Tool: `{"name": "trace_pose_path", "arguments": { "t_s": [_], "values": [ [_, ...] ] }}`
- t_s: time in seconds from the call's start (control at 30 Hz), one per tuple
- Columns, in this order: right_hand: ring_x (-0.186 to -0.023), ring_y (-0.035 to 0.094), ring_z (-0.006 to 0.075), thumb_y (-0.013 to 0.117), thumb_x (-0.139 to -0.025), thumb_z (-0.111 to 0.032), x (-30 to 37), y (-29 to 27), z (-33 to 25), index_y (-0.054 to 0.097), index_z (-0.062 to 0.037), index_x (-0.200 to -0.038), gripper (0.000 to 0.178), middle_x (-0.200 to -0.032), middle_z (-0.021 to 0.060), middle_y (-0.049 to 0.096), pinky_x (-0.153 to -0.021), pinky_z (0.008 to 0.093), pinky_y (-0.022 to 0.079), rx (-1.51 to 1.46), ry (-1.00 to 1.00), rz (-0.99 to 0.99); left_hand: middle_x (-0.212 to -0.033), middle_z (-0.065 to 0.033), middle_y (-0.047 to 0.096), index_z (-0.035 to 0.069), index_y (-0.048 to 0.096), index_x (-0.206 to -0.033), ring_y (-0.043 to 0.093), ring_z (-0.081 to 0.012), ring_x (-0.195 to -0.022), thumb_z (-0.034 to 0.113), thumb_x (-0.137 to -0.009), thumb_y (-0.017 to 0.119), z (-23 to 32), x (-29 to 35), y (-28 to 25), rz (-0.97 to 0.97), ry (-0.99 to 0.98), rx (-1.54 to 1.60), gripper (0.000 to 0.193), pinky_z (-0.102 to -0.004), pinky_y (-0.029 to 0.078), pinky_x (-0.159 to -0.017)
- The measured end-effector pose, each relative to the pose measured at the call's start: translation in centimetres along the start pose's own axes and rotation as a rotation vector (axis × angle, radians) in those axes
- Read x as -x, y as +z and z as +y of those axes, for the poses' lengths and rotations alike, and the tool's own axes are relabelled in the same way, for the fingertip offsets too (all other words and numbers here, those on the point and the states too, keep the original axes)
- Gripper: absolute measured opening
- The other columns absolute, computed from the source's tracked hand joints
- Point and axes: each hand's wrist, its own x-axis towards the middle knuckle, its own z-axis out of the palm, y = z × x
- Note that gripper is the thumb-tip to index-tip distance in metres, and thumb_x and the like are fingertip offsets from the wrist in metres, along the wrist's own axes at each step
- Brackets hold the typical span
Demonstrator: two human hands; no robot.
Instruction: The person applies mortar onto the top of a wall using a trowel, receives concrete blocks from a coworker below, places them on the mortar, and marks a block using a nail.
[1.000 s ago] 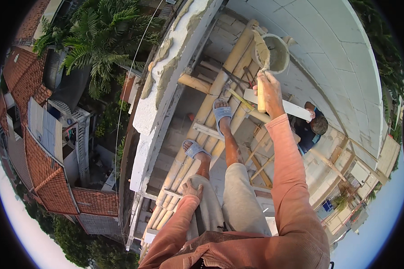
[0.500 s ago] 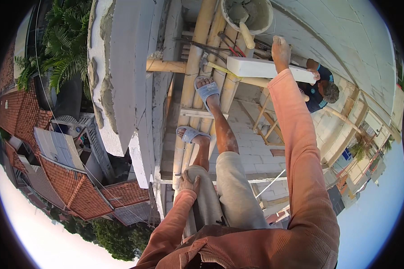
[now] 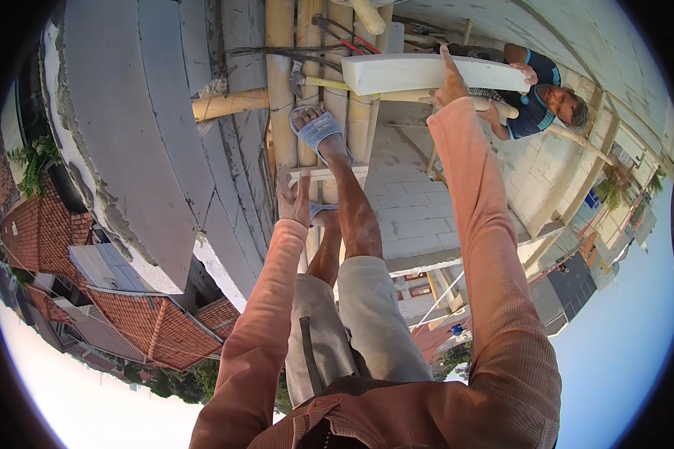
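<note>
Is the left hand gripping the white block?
No: the left hand rests spread on the bamboo scaffold poles, while only the right hand touches the white block.

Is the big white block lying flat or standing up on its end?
Lying flat. The white block stretches sideways across the bamboo poles, the right hand resting on it.

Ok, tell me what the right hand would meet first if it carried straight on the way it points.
The right hand already touches the white block; pushing on, it would press straight into that block, though depth is unclear.
</note>
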Motion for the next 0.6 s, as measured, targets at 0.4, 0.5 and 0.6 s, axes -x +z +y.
{"name": "trace_pose_path", "arguments": {
  "t_s": [0.4,0.5,0.6],
  "values": [
    [-0.096,0.062,0.0253,0.069,-0.081,-0.023,-0.5,1.7,4.5,0.061,-0.0118,-0.105,0.028,-0.101,0.0057,0.063,-0.082,0.0459,0.052,-0.263,-0.103,-0.128,-0.15,-0.0158,0.04,0.012,0.02,-0.157,0.042,-0.0309,-0.138,0.06,-0.088,0.064,-0.8,-3.9,-0.2,-0.075,-0.055,0.158,0.095,-0.0468,0.036,-0.111],
    [-0.101,0.059,0.027,0.069,-0.078,-0.023,3.6,1.0,4.8,0.059,-0.0094,-0.108,0.035,-0.106,0.0087,0.06,-0.086,0.0465,0.052,-0.254,-0.12,0.033,-0.152,-0.0194,0.035,0.008,0.024,-0.155,0.039,-0.0329,-0.139,0.06,-0.092,0.058,-1.5,-0.5,-2.4,-0.022,-0.042,0.201,0.088,-0.0418,0.035,-0.112],
    [-0.103,0.059,0.0255,0.07,-0.077,-0.019,9.0,-1.2,4.8,0.058,-0.0099,-0.111,0.037,-0.112,0.0063,0.058,-0.089,0.0452,0.051,-0.297,-0.158,-0.018,-0.153,-0.0223,0.033,0.003,0.031,-0.152,0.039,-0.0355,-0.137,0.059,-0.096,0.053,1.5,2.7,-4.5,0.098,-0.139,0.27,0.082,-0.0396,0.034,-0.113]
  ]
}}
